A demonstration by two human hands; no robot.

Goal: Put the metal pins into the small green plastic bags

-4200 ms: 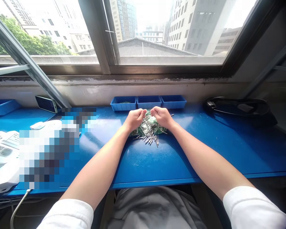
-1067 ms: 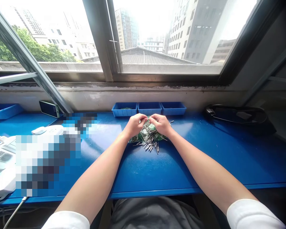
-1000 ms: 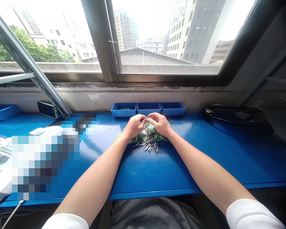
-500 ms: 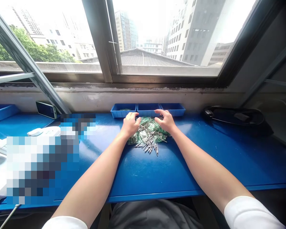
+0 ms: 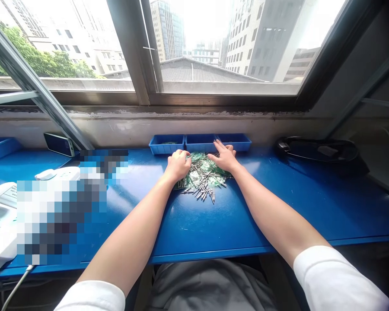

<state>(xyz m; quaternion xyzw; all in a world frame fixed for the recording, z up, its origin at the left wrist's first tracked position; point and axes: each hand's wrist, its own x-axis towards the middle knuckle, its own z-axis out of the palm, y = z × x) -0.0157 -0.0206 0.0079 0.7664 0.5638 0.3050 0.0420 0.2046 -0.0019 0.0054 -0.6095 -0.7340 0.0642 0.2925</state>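
Three blue trays [image 5: 164, 150] line up against the wall [image 5: 126, 127], just beyond your pile of metal pins [image 5: 205, 186] and green pieces [image 5: 198, 158], presumably for an easy reach. Your left hand [image 5: 178, 166] curls at the pile's left edge, seemingly fencing it in; whether it pinches anything, you can't tell from here. And your right hand [image 5: 226, 157] fans wide, thumb well apart, nothing visible in its grasp, stretching up near the middle tray [image 5: 197, 147]! Touching? Too close to call. Loose pins splay toward you across the blue bench [image 5: 197, 229].

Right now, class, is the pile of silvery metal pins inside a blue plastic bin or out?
Out: the pile lies on the blue tabletop before the bins.
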